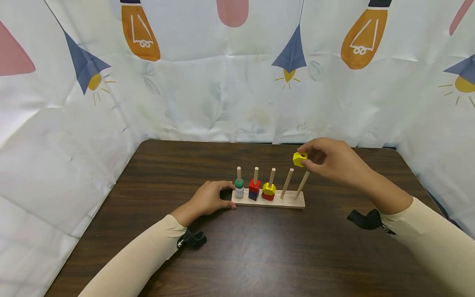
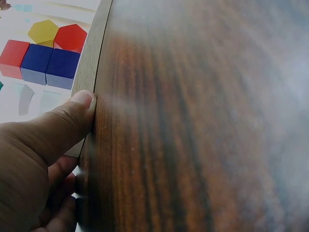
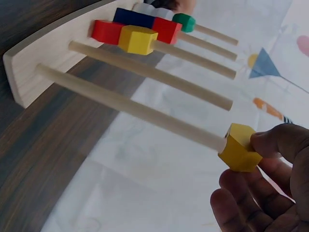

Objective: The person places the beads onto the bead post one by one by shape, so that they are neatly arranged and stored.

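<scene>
A wooden peg stand (image 1: 274, 203) with upright pegs lies on the table, its left end gripped by my left hand (image 1: 211, 198). In the left wrist view the thumb (image 2: 83, 104) presses along the base's edge. My right hand (image 1: 332, 161) pinches a yellow hexagonal bead (image 3: 240, 148) between thumb and fingers, right at the tip of the rightmost peg (image 3: 130, 107). The peg beside it (image 1: 287, 183) is bare. A yellow bead (image 1: 269, 189) over a red one fills the middle peg's lower part. Further left, a red cube (image 1: 254, 185) tops blue, and a green bead (image 1: 239, 183) tops white.
The dark wooden table (image 1: 245, 255) extends around the stand on all sides. A white printed cloth (image 1: 222, 99) hangs behind the table's far edge and at both sides. Black straps (image 1: 191, 239) circle both sleeved wrists.
</scene>
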`<state>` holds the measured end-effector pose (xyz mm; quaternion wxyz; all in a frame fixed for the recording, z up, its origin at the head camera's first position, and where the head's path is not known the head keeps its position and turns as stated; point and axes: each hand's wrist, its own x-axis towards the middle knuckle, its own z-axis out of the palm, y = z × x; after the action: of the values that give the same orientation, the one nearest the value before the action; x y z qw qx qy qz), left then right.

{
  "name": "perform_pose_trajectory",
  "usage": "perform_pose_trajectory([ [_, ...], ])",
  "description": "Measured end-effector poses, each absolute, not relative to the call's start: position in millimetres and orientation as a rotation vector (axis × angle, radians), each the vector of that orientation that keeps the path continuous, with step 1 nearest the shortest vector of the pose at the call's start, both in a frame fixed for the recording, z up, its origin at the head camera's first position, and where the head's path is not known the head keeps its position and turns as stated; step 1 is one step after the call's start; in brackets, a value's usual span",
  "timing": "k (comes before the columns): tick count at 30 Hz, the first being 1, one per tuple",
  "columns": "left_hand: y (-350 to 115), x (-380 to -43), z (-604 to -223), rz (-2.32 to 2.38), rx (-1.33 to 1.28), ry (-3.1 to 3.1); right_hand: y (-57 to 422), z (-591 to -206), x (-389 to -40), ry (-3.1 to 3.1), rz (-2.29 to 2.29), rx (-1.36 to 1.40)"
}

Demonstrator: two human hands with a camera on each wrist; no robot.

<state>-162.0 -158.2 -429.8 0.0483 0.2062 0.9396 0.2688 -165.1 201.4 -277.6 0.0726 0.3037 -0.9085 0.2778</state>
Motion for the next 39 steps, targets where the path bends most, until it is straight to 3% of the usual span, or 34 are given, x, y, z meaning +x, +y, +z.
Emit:
perform_pose_trajectory([
  [39,-158.2,-162.4,-429.6,0.821,0.638,2.855,150.2,-292.7,-161.1,-2.669,0.924,1.072],
])
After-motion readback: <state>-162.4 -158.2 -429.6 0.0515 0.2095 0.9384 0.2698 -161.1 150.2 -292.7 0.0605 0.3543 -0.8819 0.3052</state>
